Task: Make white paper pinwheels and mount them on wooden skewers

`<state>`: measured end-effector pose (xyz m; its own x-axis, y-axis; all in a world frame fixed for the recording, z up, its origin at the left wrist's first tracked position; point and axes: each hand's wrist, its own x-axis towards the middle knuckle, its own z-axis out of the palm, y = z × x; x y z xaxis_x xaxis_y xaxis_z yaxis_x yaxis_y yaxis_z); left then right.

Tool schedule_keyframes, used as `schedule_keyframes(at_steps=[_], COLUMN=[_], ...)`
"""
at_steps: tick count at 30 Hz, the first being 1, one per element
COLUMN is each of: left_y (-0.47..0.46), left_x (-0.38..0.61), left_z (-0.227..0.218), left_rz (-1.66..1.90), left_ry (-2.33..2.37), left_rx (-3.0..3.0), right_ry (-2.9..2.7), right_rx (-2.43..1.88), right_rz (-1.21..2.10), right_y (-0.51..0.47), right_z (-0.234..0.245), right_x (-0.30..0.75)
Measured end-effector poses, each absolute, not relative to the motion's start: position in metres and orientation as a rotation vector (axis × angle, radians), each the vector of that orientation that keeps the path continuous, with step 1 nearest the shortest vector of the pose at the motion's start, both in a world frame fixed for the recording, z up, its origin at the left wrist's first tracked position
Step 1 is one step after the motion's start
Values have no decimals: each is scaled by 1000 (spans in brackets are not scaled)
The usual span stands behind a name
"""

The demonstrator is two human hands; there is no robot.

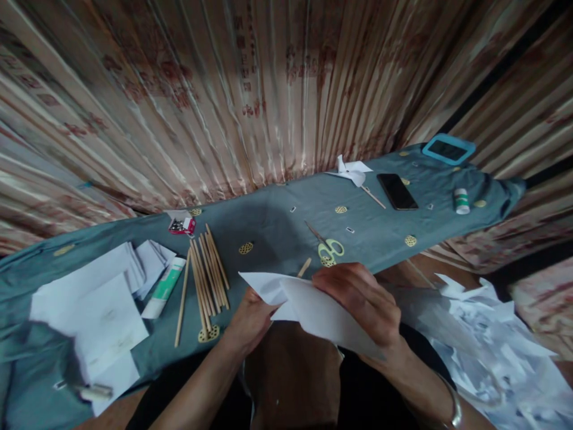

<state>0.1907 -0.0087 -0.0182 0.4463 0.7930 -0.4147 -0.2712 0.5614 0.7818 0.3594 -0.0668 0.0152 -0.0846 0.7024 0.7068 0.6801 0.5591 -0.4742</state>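
A grey-blue tabletop (277,215) stands before striped curtains (224,89). At six o'clock, the left hand (251,319) and right hand (364,301) pinch a creased white paper (311,309).

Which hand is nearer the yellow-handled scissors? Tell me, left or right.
Right. The right hand grips the white paper just below the scissors; the left hand holds the paper's other side, farther off to the lower left.
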Motion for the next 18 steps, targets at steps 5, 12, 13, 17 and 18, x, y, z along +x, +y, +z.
schedule_keyframes(at_steps=[5, 12, 13, 17, 18], left_y=[-9, -1, 1, 3, 1], left_x=[193, 190, 191, 190, 190], left_z=[-15, -23, -25, -28, -29], left_rz=[753, 690, 683, 625, 626], left_ry=[889, 930, 944, 929, 911], left_rx=[723, 672, 630, 555, 576], right_ry=[-1772, -1777, -1784, -1712, -1690], right_rx=[-1163, -1108, -1089, -1053, -1054], right_rz=[55, 124, 152, 343, 378], right_y=[-63, -66, -67, -69, -69], right_z=[22, 23, 24, 26, 26], right_x=[357, 355, 354, 351, 351])
